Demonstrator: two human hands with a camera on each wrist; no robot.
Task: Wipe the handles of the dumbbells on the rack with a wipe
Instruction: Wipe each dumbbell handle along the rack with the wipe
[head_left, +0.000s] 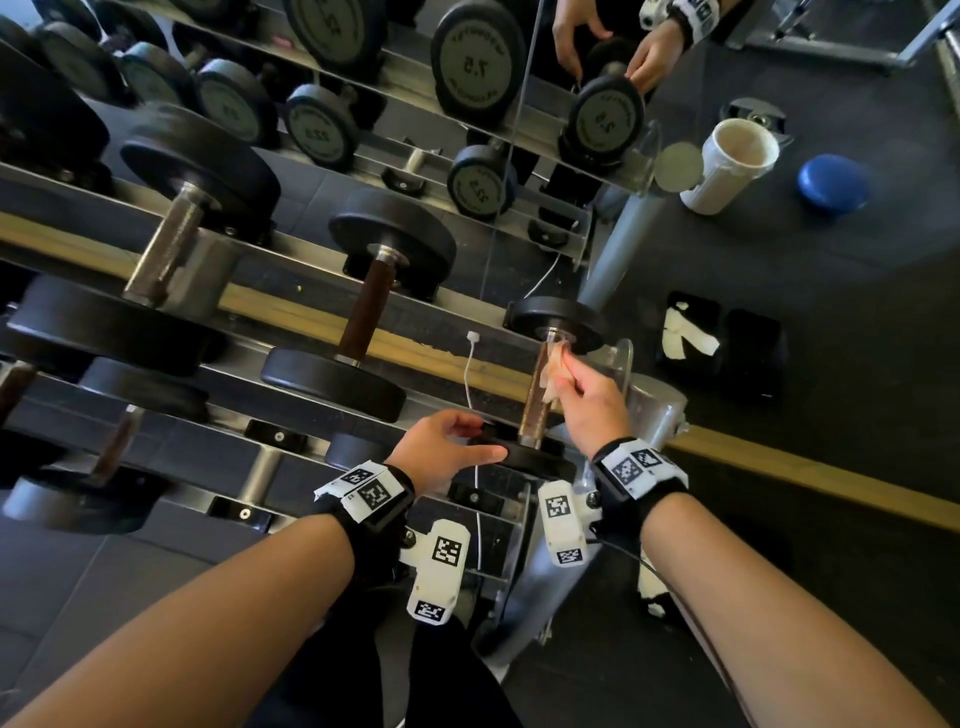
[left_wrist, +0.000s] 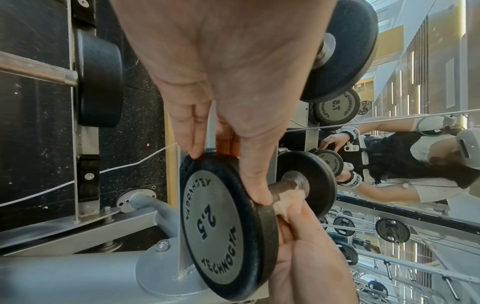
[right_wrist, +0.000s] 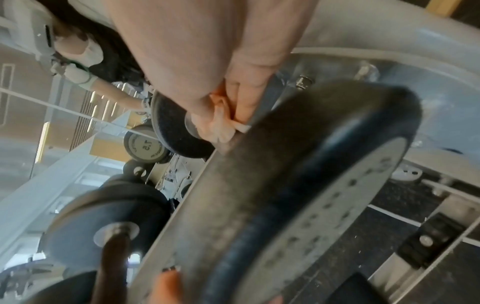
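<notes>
A small 2.5 dumbbell lies at the right end of the rack's top rail, its brown handle pointing away from me. My left hand grips the near black plate between thumb and fingers. My right hand pinches a crumpled pale wipe and presses it against the handle close to the far plate. In the left wrist view the wipe sits on the handle between the two plates. In the right wrist view the wipe is bunched under the fingers.
Two bigger dumbbells lie to the left on the same rack. A mirror behind shows the rack and my hands. A white tub and a blue lid stand on the dark floor at right. A white cable hangs near the rack.
</notes>
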